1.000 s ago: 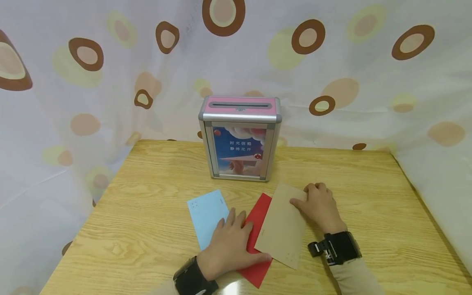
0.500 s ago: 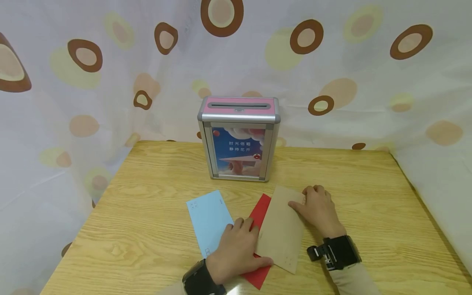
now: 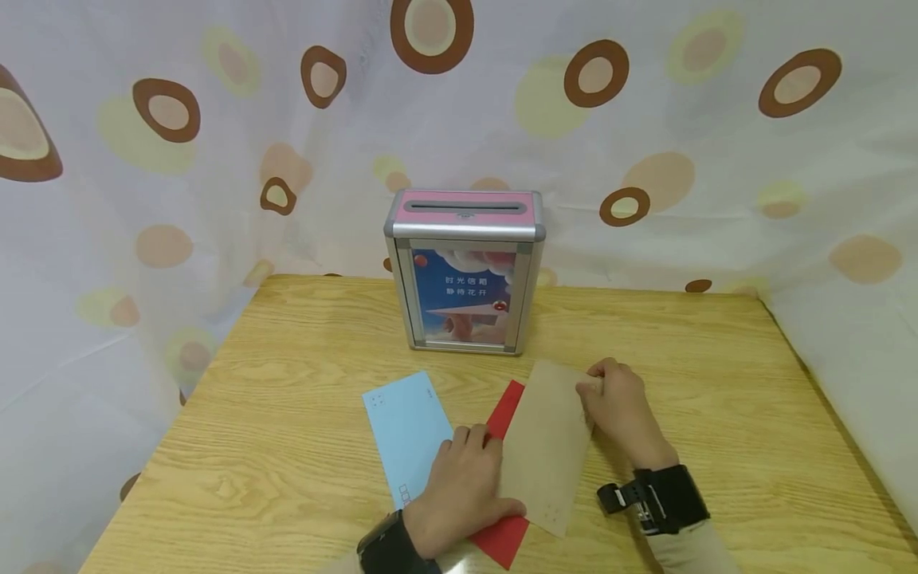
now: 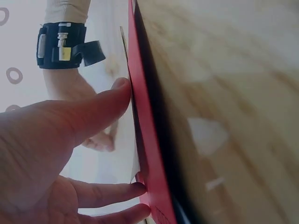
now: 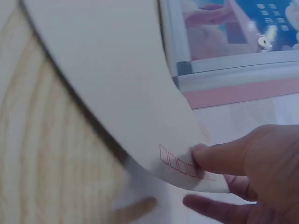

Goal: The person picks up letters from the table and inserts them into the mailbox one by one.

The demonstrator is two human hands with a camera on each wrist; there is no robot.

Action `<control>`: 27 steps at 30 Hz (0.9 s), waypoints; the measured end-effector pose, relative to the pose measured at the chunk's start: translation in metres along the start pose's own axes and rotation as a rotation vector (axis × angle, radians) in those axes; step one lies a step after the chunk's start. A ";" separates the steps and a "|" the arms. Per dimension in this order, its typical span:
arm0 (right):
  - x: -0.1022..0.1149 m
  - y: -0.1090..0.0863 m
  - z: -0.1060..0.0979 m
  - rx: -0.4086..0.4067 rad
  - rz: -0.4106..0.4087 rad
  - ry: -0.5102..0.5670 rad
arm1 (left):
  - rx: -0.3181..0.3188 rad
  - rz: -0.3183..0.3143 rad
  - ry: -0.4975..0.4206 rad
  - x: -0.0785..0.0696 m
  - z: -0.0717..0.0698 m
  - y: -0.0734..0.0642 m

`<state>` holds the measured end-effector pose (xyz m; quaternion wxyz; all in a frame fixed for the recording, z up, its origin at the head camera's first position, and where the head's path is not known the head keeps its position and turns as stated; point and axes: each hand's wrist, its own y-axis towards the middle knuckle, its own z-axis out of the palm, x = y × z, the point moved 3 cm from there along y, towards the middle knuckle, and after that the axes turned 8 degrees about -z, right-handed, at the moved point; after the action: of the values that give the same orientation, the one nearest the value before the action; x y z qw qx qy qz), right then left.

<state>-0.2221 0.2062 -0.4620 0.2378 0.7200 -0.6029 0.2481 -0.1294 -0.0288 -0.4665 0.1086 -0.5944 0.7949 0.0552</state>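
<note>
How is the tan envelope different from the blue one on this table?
Color: the tan envelope is brownish; the blue envelope is pale blue.
Pose: the right hand pinches and bends up one end of the tan one; the blue one lies flat.
Place: the tan one covers part of the red envelope; the blue one lies to its left.
Both have printed little boxes.

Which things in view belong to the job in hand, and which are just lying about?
Apparently in the job:
tan envelope, pinched by the right hand
red envelope, under the left hand

Apparently just around:
blue envelope, contact unclear
slotted box, untouched
patterned curtain, background
</note>
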 end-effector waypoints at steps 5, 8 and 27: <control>0.011 -0.003 -0.011 0.003 -0.005 0.123 | -0.025 -0.001 -0.005 0.001 -0.001 -0.001; 0.017 -0.002 -0.015 -0.016 -0.029 0.160 | -0.041 -0.001 0.006 0.001 -0.001 -0.002; 0.024 -0.005 -0.027 -0.060 -0.072 0.265 | 0.105 -0.083 -0.502 0.011 -0.003 0.001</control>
<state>-0.2155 0.2059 -0.4264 0.3455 0.6945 -0.5474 0.3139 -0.1340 -0.0396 -0.4666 0.3351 -0.5876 0.7199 0.1553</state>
